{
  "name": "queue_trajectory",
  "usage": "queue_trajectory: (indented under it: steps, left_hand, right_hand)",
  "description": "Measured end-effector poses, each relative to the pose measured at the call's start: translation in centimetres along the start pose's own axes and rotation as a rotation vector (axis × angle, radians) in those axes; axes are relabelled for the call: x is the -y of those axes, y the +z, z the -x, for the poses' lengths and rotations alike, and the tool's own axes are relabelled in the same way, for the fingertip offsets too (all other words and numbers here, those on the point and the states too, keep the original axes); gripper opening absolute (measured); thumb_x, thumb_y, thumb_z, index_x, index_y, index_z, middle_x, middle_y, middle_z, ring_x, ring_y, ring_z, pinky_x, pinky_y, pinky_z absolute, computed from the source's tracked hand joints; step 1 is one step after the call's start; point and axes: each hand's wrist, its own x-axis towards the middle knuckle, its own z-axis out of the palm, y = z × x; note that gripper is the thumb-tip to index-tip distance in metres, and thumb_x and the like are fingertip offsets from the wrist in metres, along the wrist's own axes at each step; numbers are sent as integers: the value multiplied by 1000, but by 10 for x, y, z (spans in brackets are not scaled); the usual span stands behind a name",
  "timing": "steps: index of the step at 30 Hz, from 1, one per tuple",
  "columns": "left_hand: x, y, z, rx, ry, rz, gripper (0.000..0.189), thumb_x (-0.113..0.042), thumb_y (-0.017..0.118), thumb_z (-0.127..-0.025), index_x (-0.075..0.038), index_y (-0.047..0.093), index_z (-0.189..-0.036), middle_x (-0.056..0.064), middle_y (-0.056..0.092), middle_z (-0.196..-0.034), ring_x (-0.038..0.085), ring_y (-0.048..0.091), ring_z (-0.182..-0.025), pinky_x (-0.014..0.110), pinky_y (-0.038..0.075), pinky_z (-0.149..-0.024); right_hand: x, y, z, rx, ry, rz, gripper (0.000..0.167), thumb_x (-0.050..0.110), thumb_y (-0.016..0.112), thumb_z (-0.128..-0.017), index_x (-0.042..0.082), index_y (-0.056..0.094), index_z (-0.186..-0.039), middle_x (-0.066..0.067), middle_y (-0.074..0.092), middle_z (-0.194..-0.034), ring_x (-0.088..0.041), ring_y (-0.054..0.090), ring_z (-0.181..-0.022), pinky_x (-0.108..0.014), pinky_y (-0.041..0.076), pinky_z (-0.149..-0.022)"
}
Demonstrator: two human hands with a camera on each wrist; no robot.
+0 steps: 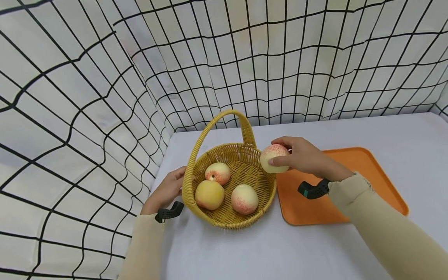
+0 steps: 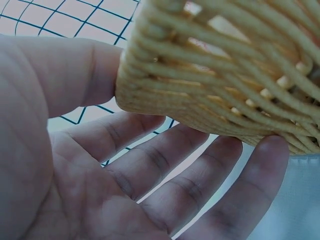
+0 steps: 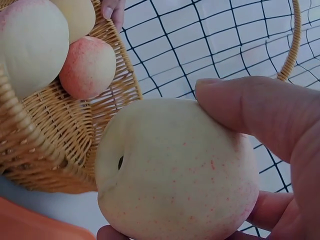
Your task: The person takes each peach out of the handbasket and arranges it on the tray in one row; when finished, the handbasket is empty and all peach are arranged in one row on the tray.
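Note:
A pale peach (image 1: 274,158) with red speckles is in my right hand (image 1: 305,158), pinched between thumb and fingers over the right rim of the wicker basket (image 1: 267,210). Seen from the right wrist, the peach (image 3: 175,170) fills the middle, its stem hollow facing left. My left hand (image 1: 169,188) holds the basket's left side near the handle's foot; the left wrist view has its thumb against the wicker (image 2: 200,85) and its fingertips along the lower edge. Inside the basket lie a red-and-cream peach (image 1: 217,173), a yellow peach (image 1: 209,195) and a pale peach with a red blush (image 1: 244,199).
An orange tray (image 1: 315,210) lies right of the basket, partly under my right forearm. The basket's tall arched handle (image 1: 201,146) rises over its left and back. Black netting (image 1: 267,74) over white cloth borders the white table (image 1: 252,252) at the back and left.

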Motion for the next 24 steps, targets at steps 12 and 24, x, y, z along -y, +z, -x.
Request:
queue_trajectory:
  steps: [12,24]
  left_hand:
    - [4,0,-2,-5,3,12,43,-23,54,-110,-2,53,-147,19,63,-129,18,66,-103,37,60,-82]
    - [4,1,-1,0,12,10,42,-23,54,-110,-2,54,-146,20,64,-128,18,67,-101,38,60,-81]
  right_hand:
    - [-20,-9,10,-39,2,-45,77,34,80,-93,4,44,-154,-20,61,-132,-30,63,-110,-43,61,-87]
    - [-50,-4,11,-40,33,-61,78,36,79,-94,4,42,-155,-18,59,-138,-31,58,-116,-36,55,-91]
